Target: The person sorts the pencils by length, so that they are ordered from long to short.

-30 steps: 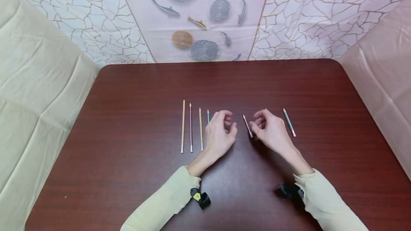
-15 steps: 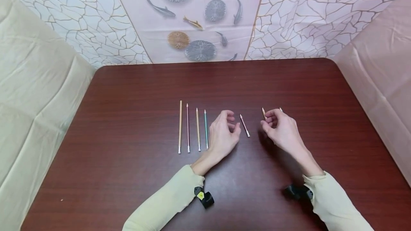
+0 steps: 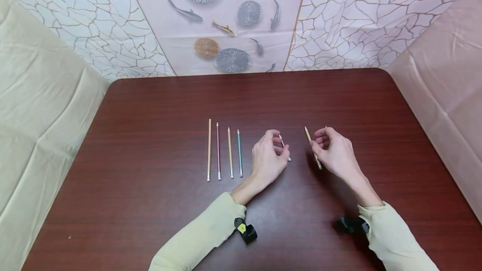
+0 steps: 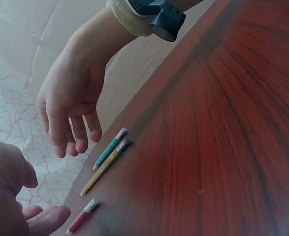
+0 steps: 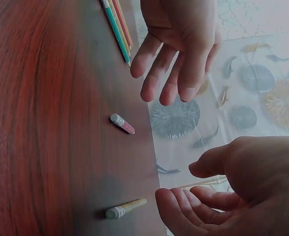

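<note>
Left forearm (image 3: 199, 231) and right forearm (image 3: 395, 237), both sleeved, slant inward; the left hand (image 3: 266, 156) and right hand (image 3: 336, 152) hang apart, fingers (image 5: 156, 81) loosely bent, thumbs (image 5: 210, 162) standing clear of them.

Pale yellow sleeves (image 3: 199, 231), black wrist cameras (image 3: 344, 224)!
Creased right down to the cuffs (image 3: 236, 205), and look, the left camera (image 3: 249, 235) sports a bright yellow patch (image 3: 242, 228)!

No words, brands or numbers can be read from where I stand. A yellow label (image 3: 242, 228) on the black device (image 3: 249, 235) at the person's left cuff (image 3: 237, 209) bears a dark mark too small to decipher; the pencils (image 3: 230, 154) show no legible print.
</note>
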Demonstrator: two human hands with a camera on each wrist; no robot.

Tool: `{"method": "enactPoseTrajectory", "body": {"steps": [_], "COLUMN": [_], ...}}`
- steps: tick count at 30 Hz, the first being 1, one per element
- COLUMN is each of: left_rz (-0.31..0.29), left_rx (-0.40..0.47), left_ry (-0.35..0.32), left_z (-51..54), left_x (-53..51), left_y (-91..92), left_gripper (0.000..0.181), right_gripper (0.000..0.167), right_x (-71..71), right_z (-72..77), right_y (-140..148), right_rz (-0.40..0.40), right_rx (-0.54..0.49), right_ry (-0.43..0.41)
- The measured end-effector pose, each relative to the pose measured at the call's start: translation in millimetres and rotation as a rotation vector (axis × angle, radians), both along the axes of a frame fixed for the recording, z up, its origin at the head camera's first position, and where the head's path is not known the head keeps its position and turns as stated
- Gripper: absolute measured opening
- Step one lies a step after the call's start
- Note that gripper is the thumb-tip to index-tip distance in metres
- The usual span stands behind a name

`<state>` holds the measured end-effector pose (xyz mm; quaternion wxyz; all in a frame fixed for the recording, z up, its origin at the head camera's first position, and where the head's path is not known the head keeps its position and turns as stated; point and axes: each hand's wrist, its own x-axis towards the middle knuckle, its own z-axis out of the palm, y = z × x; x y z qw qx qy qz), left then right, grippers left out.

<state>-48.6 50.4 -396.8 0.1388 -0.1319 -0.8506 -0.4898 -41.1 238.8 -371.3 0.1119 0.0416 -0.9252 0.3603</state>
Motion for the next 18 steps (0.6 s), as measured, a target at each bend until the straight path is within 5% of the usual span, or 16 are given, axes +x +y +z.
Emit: {"method": "enactPoseTrajectory", "body": {"steps": [10,18], "left_rz": [0.040,0.052], "left_rx": [-0.076,-0.055], "left_ry": [-0.048,-0.090], "left_z": [1.6,3.8], "left_x": [1.9,2.0], "left_y": [15.2,23.9], "left_gripper": [0.039,0.040], "right_gripper": [0.017,0.019], "right_x": [2.1,2.4], "right_z": [-0.1,1.7], "right_y": [7,14], "right_rz": [-0.031,-0.054], "right_rx": [0.013,-0.004], "right_ry": [0.005,0.001]}}
